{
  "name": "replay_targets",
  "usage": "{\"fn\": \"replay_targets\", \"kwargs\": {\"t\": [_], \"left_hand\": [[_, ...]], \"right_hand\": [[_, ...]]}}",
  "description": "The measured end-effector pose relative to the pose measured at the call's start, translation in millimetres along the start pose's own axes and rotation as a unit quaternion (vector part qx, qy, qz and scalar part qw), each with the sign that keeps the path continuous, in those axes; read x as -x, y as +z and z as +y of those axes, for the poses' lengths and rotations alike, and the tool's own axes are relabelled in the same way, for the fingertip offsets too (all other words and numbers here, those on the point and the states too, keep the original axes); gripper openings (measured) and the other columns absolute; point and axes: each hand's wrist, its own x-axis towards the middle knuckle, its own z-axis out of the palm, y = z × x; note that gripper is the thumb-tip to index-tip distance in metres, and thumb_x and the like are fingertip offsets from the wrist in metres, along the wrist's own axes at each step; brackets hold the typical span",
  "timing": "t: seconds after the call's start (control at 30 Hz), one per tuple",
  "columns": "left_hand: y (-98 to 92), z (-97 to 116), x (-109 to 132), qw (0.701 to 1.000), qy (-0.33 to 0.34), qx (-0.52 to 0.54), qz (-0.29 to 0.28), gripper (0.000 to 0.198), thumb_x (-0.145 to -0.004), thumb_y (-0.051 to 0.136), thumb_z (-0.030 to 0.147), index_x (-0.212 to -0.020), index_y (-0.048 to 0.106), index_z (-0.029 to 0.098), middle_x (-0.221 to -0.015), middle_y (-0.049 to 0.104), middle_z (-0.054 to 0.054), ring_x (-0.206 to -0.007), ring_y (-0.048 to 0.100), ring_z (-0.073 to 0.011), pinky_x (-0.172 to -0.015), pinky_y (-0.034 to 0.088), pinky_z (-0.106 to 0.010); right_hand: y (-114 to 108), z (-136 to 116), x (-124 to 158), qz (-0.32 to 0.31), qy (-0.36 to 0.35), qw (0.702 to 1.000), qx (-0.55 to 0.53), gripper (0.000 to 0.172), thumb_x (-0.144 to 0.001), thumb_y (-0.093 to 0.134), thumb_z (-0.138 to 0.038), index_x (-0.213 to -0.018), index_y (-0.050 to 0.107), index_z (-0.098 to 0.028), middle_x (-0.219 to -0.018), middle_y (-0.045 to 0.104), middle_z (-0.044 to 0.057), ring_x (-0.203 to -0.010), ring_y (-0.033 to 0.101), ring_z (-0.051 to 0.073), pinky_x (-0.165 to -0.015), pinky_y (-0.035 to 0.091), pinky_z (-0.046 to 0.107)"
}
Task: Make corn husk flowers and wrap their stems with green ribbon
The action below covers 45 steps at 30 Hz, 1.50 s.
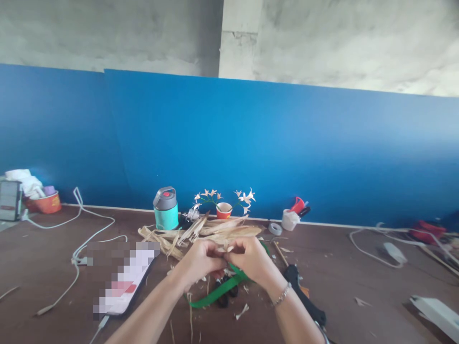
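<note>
My left hand (202, 263) + right hand (251, 260): fingertips pinching 1 small pale piece (225, 248) between them | green ribbon (215, 295) below fingers | 1 husk pile (229, 230) just beyond | 1 cup (224, 214), 2 flower sprays (247, 197) farther beyond | 1 tape roll (275, 229) off right.

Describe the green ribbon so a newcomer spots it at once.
Over the brown table, find the left hand and right hand. The ribbon slants beneath them, partly hidden; among pale scraps, it is the one broad, bright green strip.
</note>
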Motion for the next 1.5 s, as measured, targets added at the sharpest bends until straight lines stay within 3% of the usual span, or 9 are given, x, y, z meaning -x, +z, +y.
{"fn": "replay_targets", "kwargs": {"t": [0.1, 0.37, 0.6, 0.87, 0.97, 1.23, 1.5], "left_hand": [[-1.6, 0.1, 0.7, 0.999, -0.008, 0.017, -0.035, 0.009, -0.058, 0.066, 0.015, -0.067, 0.065, 0.014, -0.064, 0.065, -0.002, -0.053, 0.057, -0.0124, -0.056, 0.047, -0.026], [-4.2, -1.6, -0.2, 0.998, -0.032, -0.008, -0.048, 0.01, -0.058, 0.067, 0.02, -0.063, 0.066, 0.012, -0.056, 0.063, -0.002, -0.051, 0.058, -0.0122, -0.056, 0.047, -0.025], [-2.4, -6.6, -4.2, 0.999, -0.016, -0.028, -0.029, 0.006, -0.058, 0.063, 0.018, -0.06, 0.064, 0.013, -0.052, 0.06, 0.001, -0.045, 0.054, -0.0104, -0.048, 0.043, -0.023], [2.3, -13.4, -6.2, 0.996, 0.019, -0.069, 0.045, 0.002, -0.061, 0.061, 0.014, -0.063, 0.06, 0.014, -0.047, 0.056, 0.003, -0.042, 0.053, -0.0108, -0.042, 0.038, -0.021], [3.6, -14.0, -6.5, 0.998, -0.001, -0.036, 0.06, 0.005, -0.06, 0.06, 0.013, -0.064, 0.058, 0.015, -0.045, 0.057, 0.004, -0.042, 0.053, -0.0105, -0.043, 0.04, -0.021], [-1.0, -8.5, -3.1, 0.997, -0.044, 0.061, 0.001, 0.021, -0.052, 0.073, 0.015, -0.063, 0.055, 0.014, -0.052, 0.064, 0.001, -0.047, 0.058, -0.0111, -0.05, 0.045, -0.023], [0.1, -6.7, -3.1, 0.998, -0.037, 0.037, 0.022, 0.026, -0.051, 0.079, 0.023, -0.058, 0.055, 0.014, -0.047, 0.059, 0.002, -0.042, 0.054, -0.0099, -0.045, 0.041, -0.022]], "right_hand": [[0.2, 0.7, 0.7, -0.002, 0.01, 1.0, -0.003, 0.012, -0.058, 0.064, -0.016, -0.048, 0.058, -0.017, -0.044, 0.048, -0.005, -0.044, 0.037, 0.008, -0.043, 0.027, 0.023], [-2.4, -2.8, 2.3, -0.024, 0.042, 0.999, 0.015, 0.012, -0.057, 0.065, -0.019, -0.048, 0.056, -0.018, -0.045, 0.048, -0.004, -0.045, 0.037, 0.009, -0.044, 0.027, 0.023], [-3.8, -3.6, 1.7, -0.03, 0.069, 0.997, 0.0, 0.013, -0.058, 0.065, -0.02, -0.049, 0.056, -0.016, -0.045, 0.047, -0.005, -0.046, 0.037, 0.007, -0.046, 0.028, 0.023], [-0.2, -5.2, -3.4, -0.016, 0.106, 0.992, -0.073, 0.013, -0.056, 0.067, -0.014, -0.048, 0.056, -0.015, -0.042, 0.046, -0.007, -0.044, 0.037, 0.006, -0.045, 0.027, 0.021], [1.6, -4.3, -4.8, -0.015, 0.117, 0.987, -0.108, 0.013, -0.055, 0.068, -0.016, -0.049, 0.057, -0.015, -0.042, 0.047, -0.007, -0.043, 0.037, 0.006, -0.044, 0.027, 0.021], [3.2, 4.6, -5.5, -0.045, 0.082, 0.983, -0.156, 0.014, -0.053, 0.071, -0.02, -0.052, 0.058, -0.015, -0.044, 0.049, -0.006, -0.043, 0.038, 0.005, -0.043, 0.025, 0.02], [4.4, 0.2, -4.3, -0.046, 0.127, 0.977, -0.163, 0.012, -0.054, 0.068, -0.017, -0.051, 0.057, -0.016, -0.043, 0.049, -0.006, -0.042, 0.037, 0.005, -0.043, 0.023, 0.021]]}}
